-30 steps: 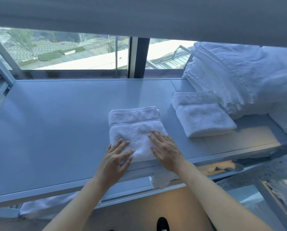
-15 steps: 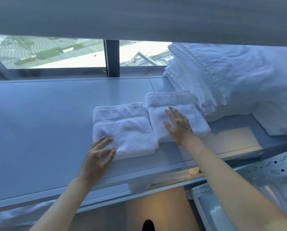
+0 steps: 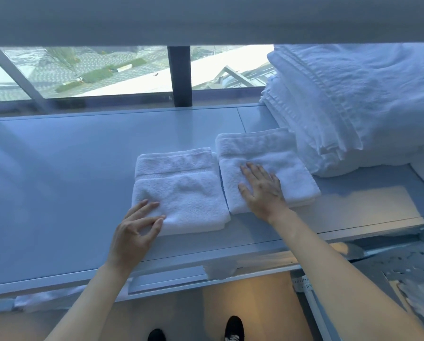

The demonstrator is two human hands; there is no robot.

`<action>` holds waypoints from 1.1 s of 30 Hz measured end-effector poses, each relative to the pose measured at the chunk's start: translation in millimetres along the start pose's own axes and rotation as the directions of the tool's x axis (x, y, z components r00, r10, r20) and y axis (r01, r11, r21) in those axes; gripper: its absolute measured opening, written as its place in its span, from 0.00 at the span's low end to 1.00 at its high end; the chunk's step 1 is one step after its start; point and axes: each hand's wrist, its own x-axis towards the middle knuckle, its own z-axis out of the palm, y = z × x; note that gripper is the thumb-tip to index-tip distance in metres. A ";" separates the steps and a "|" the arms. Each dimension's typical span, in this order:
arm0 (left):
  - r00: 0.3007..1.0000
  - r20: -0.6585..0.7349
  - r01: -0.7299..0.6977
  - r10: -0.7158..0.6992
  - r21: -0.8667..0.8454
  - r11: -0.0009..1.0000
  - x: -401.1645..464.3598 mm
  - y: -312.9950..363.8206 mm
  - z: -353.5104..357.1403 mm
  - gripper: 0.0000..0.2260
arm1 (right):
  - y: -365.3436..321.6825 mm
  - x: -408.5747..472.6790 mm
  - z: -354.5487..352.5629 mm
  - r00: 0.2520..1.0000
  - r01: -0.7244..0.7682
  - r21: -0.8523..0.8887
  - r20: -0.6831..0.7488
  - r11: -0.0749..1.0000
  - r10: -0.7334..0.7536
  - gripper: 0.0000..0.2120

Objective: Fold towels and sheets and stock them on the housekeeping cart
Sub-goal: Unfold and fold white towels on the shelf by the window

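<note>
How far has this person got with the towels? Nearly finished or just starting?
Partly done, it seems. Two small folded towels lie side by side on the shelf, beside a tall stack of folded linen. In hand: the left hand touches the left towel at its near corner, and the right hand lies flat on the right towel, apparently lining them up. Much of the shelf looks bare; how much linen remains unfolded cannot be seen.

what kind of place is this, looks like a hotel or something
Probably a hotel linen or housekeeping area, high up in a building. Two small folded towels lie on a metal shelf beside a tall stack of linens, and the window overlooks rooftops.
</note>
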 end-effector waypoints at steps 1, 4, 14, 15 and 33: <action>1.000 -0.002 0.004 -0.004 -0.001 1.000 -3.3 -4.3 -6.6 0.06 | -6.5 -1.9 2.8 1.000 0.005 0.000 0.001 1.000 -0.005 0.28; 1.000 -0.019 0.005 -0.005 -0.006 1.000 -13.8 -18.8 -28.5 0.05 | -31.0 -8.4 12.2 1.000 0.016 -0.001 -0.003 1.000 -0.016 0.29; 0.999 -0.042 0.016 -0.018 -0.041 0.999 -60.5 -79.6 -112.4 0.08 | -133.0 -39.0 44.8 0.998 0.058 0.029 0.009 0.998 -0.058 0.29; 0.999 -0.041 0.017 -0.018 -0.044 0.999 -65.8 -86.3 -121.2 0.07 | -142.2 -42.0 47.4 0.998 0.055 0.031 0.014 0.998 -0.055 0.29; 0.925 -0.080 0.379 -0.371 0.177 0.908 -43.9 -103.3 -187.1 0.26 | -322.1 -25.0 109.6 0.980 -0.088 0.094 0.186 0.992 0.069 0.38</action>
